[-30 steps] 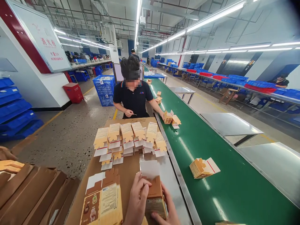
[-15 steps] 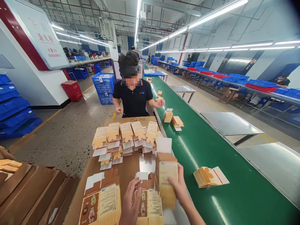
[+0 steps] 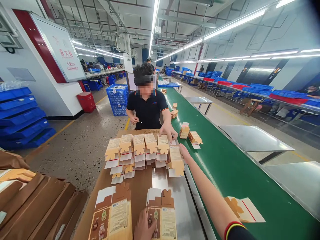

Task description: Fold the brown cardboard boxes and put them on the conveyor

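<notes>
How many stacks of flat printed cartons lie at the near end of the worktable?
2: the left stack lies untouched; the right stack sits under the left hand. More may be hidden below the frame.

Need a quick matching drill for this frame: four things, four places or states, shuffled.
Things
1. right hand
2. left hand
3. open tan carton with a white flap
4. red square bin

Places or states
A. lying on the green conveyor belt
B. standing on the floor by the white wall
C. stretched out to the assembled tan carton at the end of the row
D. resting on the stack of flat printed carton blanks

Pairs: 1-C, 2-D, 3-A, 4-B
</notes>
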Demonstrator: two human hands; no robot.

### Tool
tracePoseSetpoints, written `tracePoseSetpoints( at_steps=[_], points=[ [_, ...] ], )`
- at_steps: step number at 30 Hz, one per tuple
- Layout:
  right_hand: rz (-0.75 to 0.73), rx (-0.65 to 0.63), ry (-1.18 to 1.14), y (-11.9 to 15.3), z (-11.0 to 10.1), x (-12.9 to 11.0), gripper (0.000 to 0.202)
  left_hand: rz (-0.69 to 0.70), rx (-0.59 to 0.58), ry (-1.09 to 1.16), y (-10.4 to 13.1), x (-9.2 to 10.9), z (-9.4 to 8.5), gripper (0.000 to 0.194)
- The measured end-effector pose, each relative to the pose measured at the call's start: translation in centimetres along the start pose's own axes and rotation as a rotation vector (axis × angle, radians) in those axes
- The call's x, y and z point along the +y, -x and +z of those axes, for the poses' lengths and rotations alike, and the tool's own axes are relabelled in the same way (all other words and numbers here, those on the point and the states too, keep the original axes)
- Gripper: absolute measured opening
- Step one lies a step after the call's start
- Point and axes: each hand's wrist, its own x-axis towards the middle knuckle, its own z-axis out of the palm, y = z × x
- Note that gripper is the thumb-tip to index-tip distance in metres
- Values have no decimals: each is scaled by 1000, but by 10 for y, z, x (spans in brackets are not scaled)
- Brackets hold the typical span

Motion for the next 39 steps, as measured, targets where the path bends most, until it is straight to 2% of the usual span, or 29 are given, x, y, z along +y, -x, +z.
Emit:
tracePoseSetpoints(
  at_steps=[3,6,8,11,14,19,23,27,32,39],
  points=[
    [31,147,-9,17,-23,11,31,-39,37,-42,-8,-4,7,68],
    [130,240,-48,55,-51,35,38,-24,83,-54,-13,-5,10,56],
    [265,250,-101,83,-62,54,42,-13,96,-55,-14,-6,10,43],
    [468,197,-232,110,-59,73,45,-9,109,-63,-15,-7,10,23],
    [536,110,-389,107,-41,73,42,1,123,-67,-13,-11,10,13],
    [522,76,-542,70,-17,53,33,19,142,-29,-8,-14,9,16],
    [559,101,-562,61,-25,52,34,-2,154,39,-3,-11,7,19],
    [536,135,-583,74,-44,61,36,-26,115,185,0,-14,3,10],
    [520,169,-628,95,-52,70,38,-156,108,391,-2,-22,1,57],
    [446,96,-619,94,-36,63,35,-170,202,573,5,-13,0,70]
  ],
)
